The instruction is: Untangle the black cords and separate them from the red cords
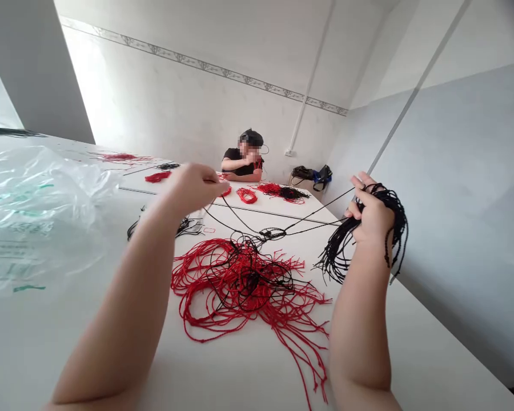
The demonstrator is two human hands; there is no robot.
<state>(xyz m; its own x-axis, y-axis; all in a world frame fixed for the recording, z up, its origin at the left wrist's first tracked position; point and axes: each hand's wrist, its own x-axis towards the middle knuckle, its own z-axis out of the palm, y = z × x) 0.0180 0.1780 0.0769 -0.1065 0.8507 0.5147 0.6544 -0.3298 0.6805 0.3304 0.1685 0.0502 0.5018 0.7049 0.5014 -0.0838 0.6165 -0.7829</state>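
Between my hands a black braided cord (273, 233) is stretched, with a tangled loop at its middle above the pile. My left hand (199, 185) pinches the cord's left end, thumb against the fingers. A bundle of black cords (392, 208) hangs over my right hand (368, 208), which is partly curled around it, and the stretched strands run to its fingers. Below lies a loose heap of red cords (223, 291) with black cords (252, 279) tangled over its middle.
A clear plastic bag (47, 217) lies at the left. Across the table a person (244, 162) sits with red cord in hand. Red bundles (247, 196) and a red and black pile (282, 191) lie before them. Dark bags (312, 176) stand by the wall.
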